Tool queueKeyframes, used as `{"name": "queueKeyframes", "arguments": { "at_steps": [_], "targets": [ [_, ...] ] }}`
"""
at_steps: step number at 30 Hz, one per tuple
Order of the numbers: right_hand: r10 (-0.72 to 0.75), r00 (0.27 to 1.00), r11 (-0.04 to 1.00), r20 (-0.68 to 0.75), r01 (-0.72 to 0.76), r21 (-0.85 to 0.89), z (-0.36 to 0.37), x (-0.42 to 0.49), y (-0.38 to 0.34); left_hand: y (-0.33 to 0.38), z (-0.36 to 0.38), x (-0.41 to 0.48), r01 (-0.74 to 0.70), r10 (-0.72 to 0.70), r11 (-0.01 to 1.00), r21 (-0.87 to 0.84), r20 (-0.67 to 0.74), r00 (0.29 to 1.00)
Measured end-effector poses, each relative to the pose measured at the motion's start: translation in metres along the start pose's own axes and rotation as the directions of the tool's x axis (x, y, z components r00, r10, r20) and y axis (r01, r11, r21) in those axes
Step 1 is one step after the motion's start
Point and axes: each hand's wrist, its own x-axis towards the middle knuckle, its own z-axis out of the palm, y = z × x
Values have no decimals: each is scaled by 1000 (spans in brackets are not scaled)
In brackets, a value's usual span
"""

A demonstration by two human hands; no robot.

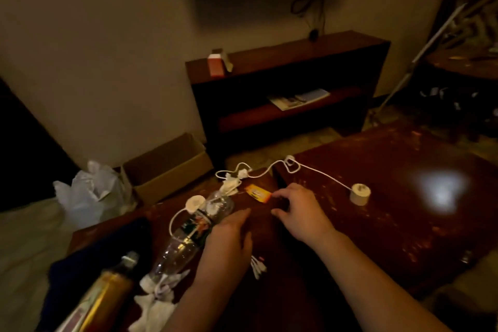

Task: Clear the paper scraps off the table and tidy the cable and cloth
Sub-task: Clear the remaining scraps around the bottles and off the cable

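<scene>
Forearms enter from the lower edge. Right hand (299, 213), fingers spread and empty, hovers with its fingertips just short of the orange paper scrap (258, 193); left hand (226, 240), likewise open and holding nothing, rests beside the clear plastic bottle (188, 234) lying on its side. Judged step: picking up the scrap. A pinch at its near edge would lift it cleanly without dragging the cable. Beyond the right fingertips, the white cable (320, 174) runs in loose loops across the dark wooden table (404, 210) to a pale round puck (360, 193). Crumpled white paper scraps (155, 304) lie below the left wrist; more lie past the bottle, tangled with the cable. Dim light blurs detail.
</scene>
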Motion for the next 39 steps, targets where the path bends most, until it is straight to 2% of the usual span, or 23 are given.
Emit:
{"name": "queueKeyframes", "arguments": {
  "at_steps": [4,9,13,16,21,24,26,29,31,33,36,39],
  "targets": [
    [-57,998,998,35,57,10,30,28,-14,-33,-8,0,-10,8,1000,29,50,999],
    [15,998,996,63,-10,-84,56,49,-10,-46,-5,11,-27,26,999,21,68,997],
    [56,998,988,4,-55,-142,70,57,-7,-41,0,27,-45,45,999,0,87,995],
    [99,992,963,80,-75,-258,65,56,-14,-34,7,36,-34,34,999,-2,108,994],
    [-20,1000,991,19,22,-129,26,20,-3,-8,25,41,-31,30,999,15,87,996],
    [-19,998,994,52,25,-103,-9,-11,17,21,41,46,-102,101,995,12,74,992],
    [14,1000,993,25,-11,-115,-36,-41,41,52,62,50,-185,186,983,-12,71,980],
    [176,981,978,-76,-183,-100,-79,-93,90,115,106,47,-334,332,943,-15,144,932],
    [343,929,933,-136,-354,-66,-106,-129,131,166,145,39,-413,421,907,-86,223,879],
    [512,837,849,-192,-528,-40,-128,-162,176,217,187,28,-468,492,870,-154,284,823],
    [728,638,667,-252,-743,44,-153,-202,237,279,250,12,-521,556,830,-198,354,752],
    [858,461,495,-225,-860,122,-171,-233,290,327,307,-4,-468,541,841,-271,443,715]
  ]
}}
